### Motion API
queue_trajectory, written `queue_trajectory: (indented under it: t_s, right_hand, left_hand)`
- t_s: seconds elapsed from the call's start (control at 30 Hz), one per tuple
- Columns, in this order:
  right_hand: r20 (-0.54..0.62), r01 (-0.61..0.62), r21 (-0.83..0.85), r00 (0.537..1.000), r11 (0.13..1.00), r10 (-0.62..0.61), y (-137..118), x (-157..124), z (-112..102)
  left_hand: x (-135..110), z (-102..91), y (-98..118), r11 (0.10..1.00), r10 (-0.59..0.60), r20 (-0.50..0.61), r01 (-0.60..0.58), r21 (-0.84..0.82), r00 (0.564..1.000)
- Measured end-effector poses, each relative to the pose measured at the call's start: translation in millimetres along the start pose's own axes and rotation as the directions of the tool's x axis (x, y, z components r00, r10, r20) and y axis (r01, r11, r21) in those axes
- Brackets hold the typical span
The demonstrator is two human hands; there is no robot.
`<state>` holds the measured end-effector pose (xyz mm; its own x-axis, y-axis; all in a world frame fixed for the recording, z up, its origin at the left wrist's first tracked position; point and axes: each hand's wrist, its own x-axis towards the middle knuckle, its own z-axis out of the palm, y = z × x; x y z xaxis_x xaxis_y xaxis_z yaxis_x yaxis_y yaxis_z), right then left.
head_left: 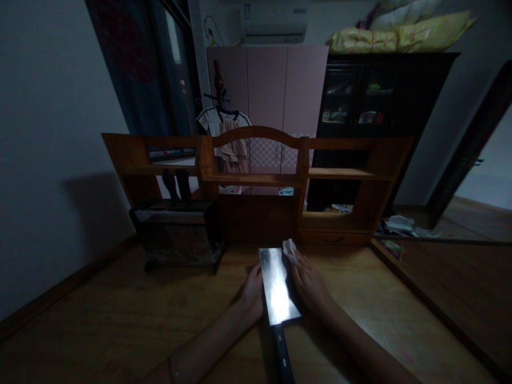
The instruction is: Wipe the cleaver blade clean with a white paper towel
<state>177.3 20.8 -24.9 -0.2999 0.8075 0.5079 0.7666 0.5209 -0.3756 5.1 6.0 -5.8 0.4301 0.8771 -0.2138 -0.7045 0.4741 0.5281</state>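
Note:
A cleaver [276, 285] with a broad shiny blade and a black riveted handle is tilted in front of me, its handle toward me. My left hand [253, 293] holds the blade along its left edge, with some fingers hidden behind the metal. In my right hand [308, 280] is a crumpled white tissue [289, 249], pinched near the far right corner of the blade. Whether the tissue touches the metal is hard to tell. No hand is on the handle.
On the left of the wooden tabletop [192, 314] stands a dark knife block [176, 229] with two black handles sticking up. A wooden shelf unit [256, 181] runs along the back edge. Beyond it are a pink wardrobe [267, 90] and a black cabinet [404, 96].

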Motion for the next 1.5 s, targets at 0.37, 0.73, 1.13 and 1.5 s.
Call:
queue_trajectory:
  t_s: [0.37,0.73,1.13,1.5]
  right_hand:
    - [-0.032,0.007,-0.027,0.999,1.000,-0.008,4.0,-0.2,3.6]
    - [0.051,0.025,0.015,0.998,1.000,-0.025,-15.1,3.2,-7.5]
    - [0.055,0.033,-0.027,0.998,0.999,-0.031,-11.9,2.0,-5.3]
    - [0.054,0.048,-0.091,0.998,0.995,-0.043,-18.3,0.9,-7.3]
  left_hand:
    - [-1.4,1.8,0.3,1.000,-0.017,-0.008,0.016,-0.016,1.000]
    - [-0.3,-0.3,0.2,1.000,-0.009,-0.060,0.008,-0.008,0.998]
    - [0.9,-0.4,0.6,0.999,-0.022,-0.025,0.021,-0.038,0.999]
    - [4.1,-6.5,-1.3,0.998,-0.032,0.020,0.033,-0.055,0.999]
